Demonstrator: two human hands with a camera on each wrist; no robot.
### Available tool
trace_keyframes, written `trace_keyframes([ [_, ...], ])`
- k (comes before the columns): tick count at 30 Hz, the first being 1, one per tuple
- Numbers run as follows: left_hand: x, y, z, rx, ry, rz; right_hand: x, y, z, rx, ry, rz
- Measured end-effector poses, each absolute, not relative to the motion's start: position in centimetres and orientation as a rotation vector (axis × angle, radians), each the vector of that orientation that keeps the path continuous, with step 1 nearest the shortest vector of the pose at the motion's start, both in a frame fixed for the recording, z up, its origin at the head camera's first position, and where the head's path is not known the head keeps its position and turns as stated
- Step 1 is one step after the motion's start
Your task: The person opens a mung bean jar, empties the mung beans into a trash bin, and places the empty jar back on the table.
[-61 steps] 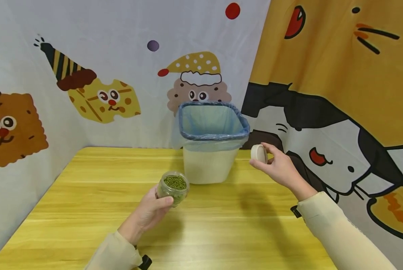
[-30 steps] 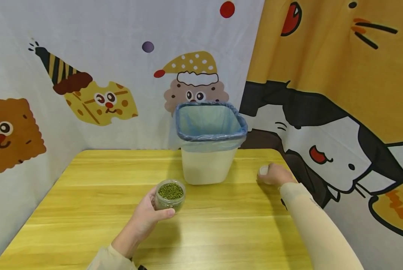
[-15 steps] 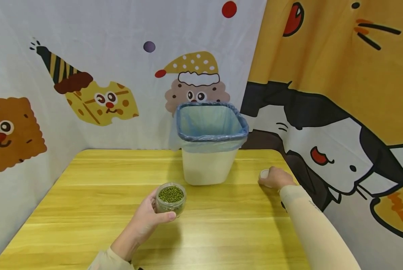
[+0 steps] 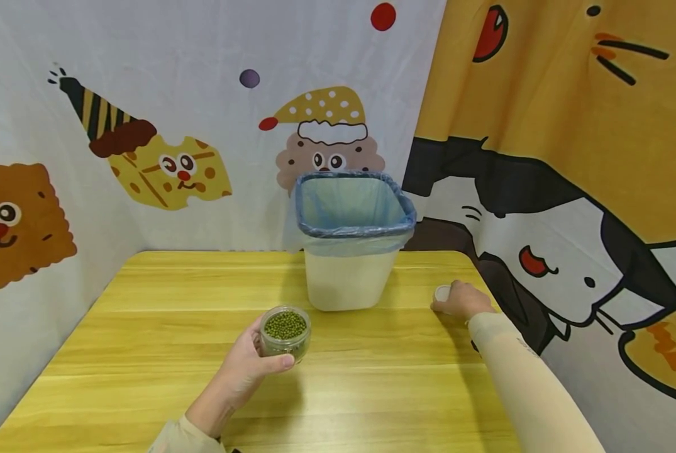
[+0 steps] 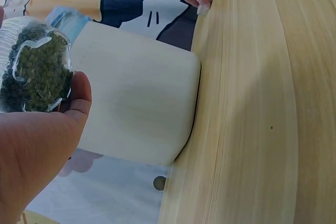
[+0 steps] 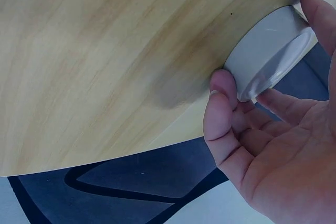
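holds a clear round jar (image 4: pixel 288 348) in the left hand (image 4: pixel 241 368), with fingers curled round its wall and the thumb laid across the near side. keeps to mouth up, uncapped, nearly full of small green mung beans (image 4: pixel 285 325). has this jar above the yellow wood-grain table (image 4: pixel 145 352), clear of the wood, in front of the cream bin (image 4: pixel 346 280) and a little to its left. grips a pale round lid (image 6: pixel 262 45) in the right hand (image 4: pixel 465 300), with fingertips bent against opposite sides of its wall. has the lid down at the wood near the right edge of the table, with its ringed face turned away from the surface, well apart from the jar and to the right of the bin. wears cream sleeves on both arms. faces the bin, upright toward the far edge of the table, with a blue plastic liner (image 4: pixel 354 231) folded down over its rim. looks toward white printed fabric (image 4: pixel 196 38) behind, bearing a brown biscuit (image 4: pixel 23 220), a yellow cheese wedge (image 4: pixel 170 173) in a striped party hat, and a pinkish figure in a spotted cap (image 4: pixel 326 106). has orange-yellow fabric (image 4: pixel 547 107) at the right, with a large black-and-white cartoon cat (image 4: pixel 541 233) on it.
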State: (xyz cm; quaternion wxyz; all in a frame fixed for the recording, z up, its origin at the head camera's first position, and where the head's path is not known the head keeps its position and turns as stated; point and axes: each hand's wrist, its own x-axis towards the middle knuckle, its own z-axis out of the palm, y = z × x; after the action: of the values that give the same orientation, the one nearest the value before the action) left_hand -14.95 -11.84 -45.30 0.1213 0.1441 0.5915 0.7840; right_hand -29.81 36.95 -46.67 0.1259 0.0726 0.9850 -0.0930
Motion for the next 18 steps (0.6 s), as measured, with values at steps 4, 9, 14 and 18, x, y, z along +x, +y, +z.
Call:
trace_keyframes([
  [4,-14.9,-11.9,-45.2,0.417,1.724,2.293,-29.3,37.0,-46.3,0.200,2.863,-0.307],
  [9,-14.9,-12.0,-45.2,0.406,1.718,2.292,-28.6,37.2,-45.5,0.192,2.864,-0.311],
  [14,-14.8,-12.3,-45.2,0.400,1.724,2.298,-27.8,37.2,-44.3,0.141,2.904,-0.325],
  [18,-14.7,-12.5,-45.1,0.397,1.733,2.305,-27.1,37.0,-43.3,0.105,2.935,-0.415],
])
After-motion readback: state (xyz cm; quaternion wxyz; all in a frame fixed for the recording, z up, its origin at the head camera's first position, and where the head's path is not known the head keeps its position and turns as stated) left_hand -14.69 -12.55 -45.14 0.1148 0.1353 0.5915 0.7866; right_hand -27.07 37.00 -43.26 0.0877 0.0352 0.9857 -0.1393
